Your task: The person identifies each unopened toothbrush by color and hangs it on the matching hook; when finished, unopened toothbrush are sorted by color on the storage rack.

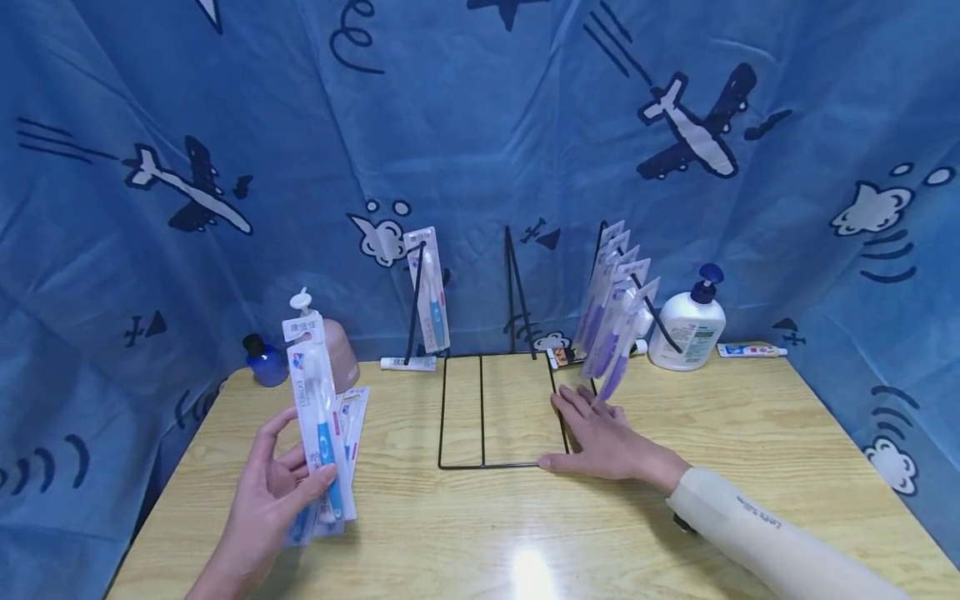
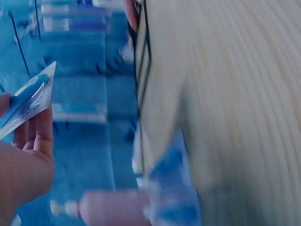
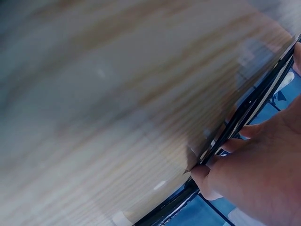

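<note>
My left hand [image 1: 281, 483] pinches a packaged blue toothbrush [image 1: 321, 417] between thumb and fingers, held upright above the table. More toothbrush packs [image 1: 356, 408] lie behind it, partly hidden; in the left wrist view these packs [image 2: 174, 188] are blurred on the tabletop. My right hand [image 1: 600, 437] rests with spread fingers on the base of a black wire rack [image 1: 482, 417]. In the right wrist view, its thumb and fingers touch the rack's wire [image 3: 249, 106]. One blue toothbrush pack [image 1: 427, 292] hangs on the rack's left hook; several purple toothbrush packs [image 1: 618, 325] hang on the right one.
Behind the left hand stand a pink pump bottle [image 1: 341, 354] and a small blue bottle [image 1: 266, 362]. A white pump bottle [image 1: 686, 329] stands right of the rack, beside a toothpaste tube [image 1: 752, 351]. Another tube [image 1: 408, 364] lies at the back. A blue curtain [image 1: 465, 125] hangs behind.
</note>
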A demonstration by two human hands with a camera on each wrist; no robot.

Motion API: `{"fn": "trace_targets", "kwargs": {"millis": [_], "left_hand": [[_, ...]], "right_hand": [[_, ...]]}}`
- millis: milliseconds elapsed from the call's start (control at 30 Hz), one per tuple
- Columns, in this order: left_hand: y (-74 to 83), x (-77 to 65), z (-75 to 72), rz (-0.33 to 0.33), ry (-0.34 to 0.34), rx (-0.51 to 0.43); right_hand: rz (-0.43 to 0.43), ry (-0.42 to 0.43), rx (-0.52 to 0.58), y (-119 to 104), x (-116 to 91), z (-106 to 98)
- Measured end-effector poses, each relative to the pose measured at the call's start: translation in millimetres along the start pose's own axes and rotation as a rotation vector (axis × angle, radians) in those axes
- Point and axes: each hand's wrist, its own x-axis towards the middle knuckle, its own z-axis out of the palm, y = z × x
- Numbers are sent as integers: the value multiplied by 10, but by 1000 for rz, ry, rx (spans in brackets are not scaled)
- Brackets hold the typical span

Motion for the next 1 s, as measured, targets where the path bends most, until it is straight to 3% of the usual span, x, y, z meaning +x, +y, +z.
{"fn": "trace_targets", "kwargs": {"millis": [200, 500, 733, 1000], "left_hand": [[106, -109, 362, 111, -176, -133], [17, -162, 629, 366, -302, -150], [-50, -118, 722, 332, -334, -177], [-129, 73, 803, 301, -275, -188]], "right_hand": [[29, -43, 4, -74, -23, -88], [24, -33, -14, -50, -15, -57], [28, -40, 7, -60, -30, -61], [24, -33, 9, -47, -28, -56]]}}
